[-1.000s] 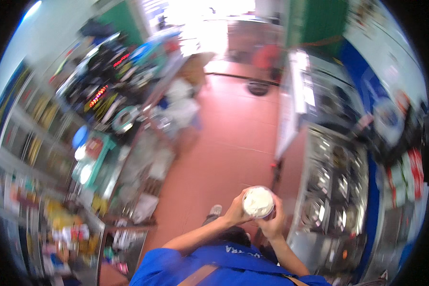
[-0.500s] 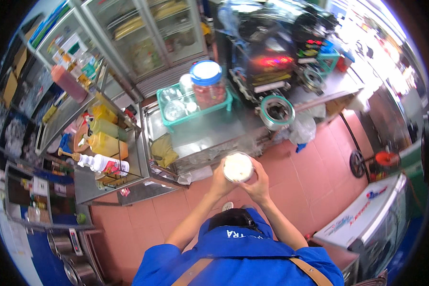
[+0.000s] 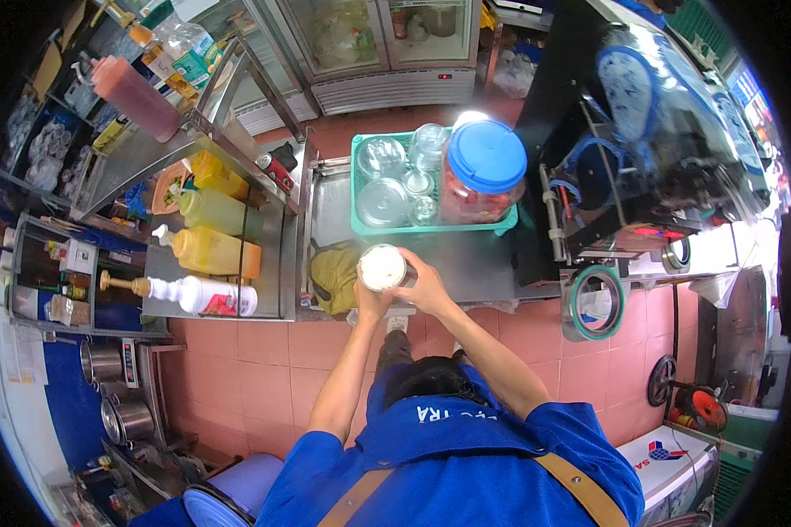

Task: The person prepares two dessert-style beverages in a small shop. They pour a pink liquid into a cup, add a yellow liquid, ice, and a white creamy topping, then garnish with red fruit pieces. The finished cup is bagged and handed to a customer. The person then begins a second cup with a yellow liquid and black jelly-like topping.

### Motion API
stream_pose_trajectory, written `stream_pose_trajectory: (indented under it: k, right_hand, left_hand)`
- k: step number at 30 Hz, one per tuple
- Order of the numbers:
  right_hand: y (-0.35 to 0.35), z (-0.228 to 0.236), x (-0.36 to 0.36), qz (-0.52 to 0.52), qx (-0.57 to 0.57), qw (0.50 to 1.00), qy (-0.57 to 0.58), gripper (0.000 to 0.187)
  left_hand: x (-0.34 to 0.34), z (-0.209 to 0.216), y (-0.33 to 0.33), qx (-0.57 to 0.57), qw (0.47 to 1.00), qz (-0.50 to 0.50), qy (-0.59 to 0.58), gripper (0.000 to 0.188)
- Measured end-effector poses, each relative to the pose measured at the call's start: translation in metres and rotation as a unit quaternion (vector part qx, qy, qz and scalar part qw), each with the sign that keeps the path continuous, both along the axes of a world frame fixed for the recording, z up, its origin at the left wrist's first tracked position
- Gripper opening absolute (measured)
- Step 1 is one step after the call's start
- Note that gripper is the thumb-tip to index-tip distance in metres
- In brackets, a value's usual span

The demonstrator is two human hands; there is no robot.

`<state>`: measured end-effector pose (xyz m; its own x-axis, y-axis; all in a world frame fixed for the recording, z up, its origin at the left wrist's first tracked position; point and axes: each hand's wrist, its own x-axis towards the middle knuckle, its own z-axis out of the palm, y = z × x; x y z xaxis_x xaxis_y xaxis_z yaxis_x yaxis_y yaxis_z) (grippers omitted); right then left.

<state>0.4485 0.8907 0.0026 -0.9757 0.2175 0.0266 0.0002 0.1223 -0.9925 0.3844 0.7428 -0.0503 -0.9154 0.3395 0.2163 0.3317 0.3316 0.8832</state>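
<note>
Versus half a second back: view has swung slightly and closed in on the steel surface [image 3: 466,263]; the cup with the white top [image 3: 382,267] is held in both hands as before, now over the surface's near edge rather than short of it. Left hand [image 3: 369,299] wraps the cup from below-left, fingers closed on it; right hand [image 3: 424,283] grips its right side, fingers curled round the wall. Cup sits upright, top facing the camera, contents not readable. Just left of the hands: a crumpled yellow-green cloth [image 3: 336,274] on the surface. Just beyond the hands: a teal plastic tray [image 3: 358,189] holding clear lids and cups, plus a big clear jar with a blue screw lid [image 3: 486,156], reddish contents. Further left of the hands, on a lower shelf: a row of pump bottles, two orange-yellow [image 3: 215,252], one white with a red label patch [image 3: 198,295]; a pink-red squeeze bottle [image 3: 136,98] higher up on the rack. Right of the hands: a black sealing machine [image 3: 642,132] and a green-rimmed film roll [image 3: 596,301] at the surface edge. Far lower right: a white box with a red-and-blue logo [image 3: 664,452].
</note>
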Motion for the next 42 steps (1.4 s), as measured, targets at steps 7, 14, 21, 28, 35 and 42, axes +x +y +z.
stream_pose_trajectory:
  k: [7, 14, 21, 28, 35, 42]
  right_hand:
    - [-0.013, -0.009, -0.032, -0.031, 0.038, 0.999, -0.004, 0.088]
    - [0.036, 0.059, 0.018, -0.316, 0.228, 0.917, 0.091, 0.052]
    - [0.105, 0.069, 0.002, -0.447, 0.315, 0.834, 0.079, 0.103]
    - [0.12, 0.072, -0.036, -0.413, 0.288, 0.858, 0.101, 0.14]
    - [0.118, 0.073, -0.037, -0.438, 0.288, 0.844, 0.117, 0.139]
    - [0.104, 0.077, -0.038, -0.479, 0.289, 0.818, 0.133, 0.132]
  left_hand:
    - [-0.048, -0.016, -0.008, -0.047, 0.992, -0.005, 0.121, 0.063]
    - [-0.039, -0.005, -0.006, -0.035, 0.997, 0.006, 0.066, 0.11]
    - [-0.045, 0.081, -0.058, -0.085, 0.975, 0.185, 0.087, 0.048]
    - [-0.113, 0.252, 0.202, -0.143, 0.815, -0.361, 0.43, 0.103]
    - [-0.081, 0.238, 0.247, -0.383, 0.842, -0.245, 0.291, 0.113]
    - [-0.117, 0.265, 0.268, -0.492, 0.843, -0.212, 0.048, 0.122]
